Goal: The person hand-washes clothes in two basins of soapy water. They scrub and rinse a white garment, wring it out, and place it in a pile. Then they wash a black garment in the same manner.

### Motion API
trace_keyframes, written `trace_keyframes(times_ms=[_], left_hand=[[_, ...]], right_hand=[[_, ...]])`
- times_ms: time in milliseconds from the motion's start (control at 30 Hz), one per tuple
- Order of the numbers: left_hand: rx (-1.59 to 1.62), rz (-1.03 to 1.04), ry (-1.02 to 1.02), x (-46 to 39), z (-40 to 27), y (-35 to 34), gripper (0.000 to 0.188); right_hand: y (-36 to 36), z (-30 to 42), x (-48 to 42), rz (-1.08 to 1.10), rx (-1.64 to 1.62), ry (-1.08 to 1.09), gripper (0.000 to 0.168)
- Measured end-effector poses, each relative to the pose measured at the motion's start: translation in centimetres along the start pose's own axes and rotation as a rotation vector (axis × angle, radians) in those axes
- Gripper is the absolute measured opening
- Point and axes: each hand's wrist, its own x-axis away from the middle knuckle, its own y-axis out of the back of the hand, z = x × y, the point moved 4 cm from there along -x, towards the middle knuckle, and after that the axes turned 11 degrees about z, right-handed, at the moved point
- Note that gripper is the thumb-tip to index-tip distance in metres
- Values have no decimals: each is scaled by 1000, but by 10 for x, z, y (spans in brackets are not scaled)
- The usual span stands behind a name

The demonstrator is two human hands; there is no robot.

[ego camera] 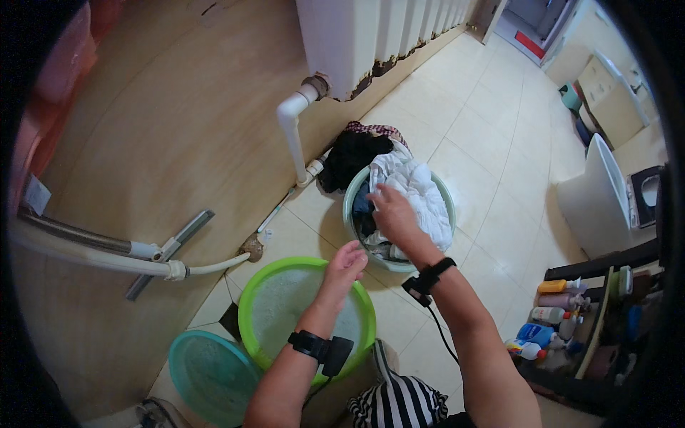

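A pale green basin on the tiled floor is filled with white cloth and dark blue cloth. My right hand is over this laundry, at the border of the white and dark cloth; whether its fingers grip any fabric cannot be made out. My left hand is above the right part of a lime green basin of cloudy, sudsy water, with its fingers apart and nothing in them. Black clothing and a checked cloth lie on the floor behind the pale basin. Both wrists wear black straps with cables.
A turquoise basin stands at lower left. A white pipe runs down from the radiator. A squeegee and a hose are at left, a toothbrush by the wall. At right are a toilet and a bottle rack.
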Motion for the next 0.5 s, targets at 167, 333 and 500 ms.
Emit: trace_keyframes(times_ms=[167, 333, 500], left_hand=[[-42, 49, -5, 2, -1, -7, 49], [-51, 16, 19, 10, 3, 1, 50], [53, 63, -65, 1, 11, -13, 55]], right_hand=[[-53, -10, -3, 259, 168, -4, 50], [-50, -32, 18, 308, 198, -47, 50], [-46, 11, 70, 240, -370, -101, 54]])
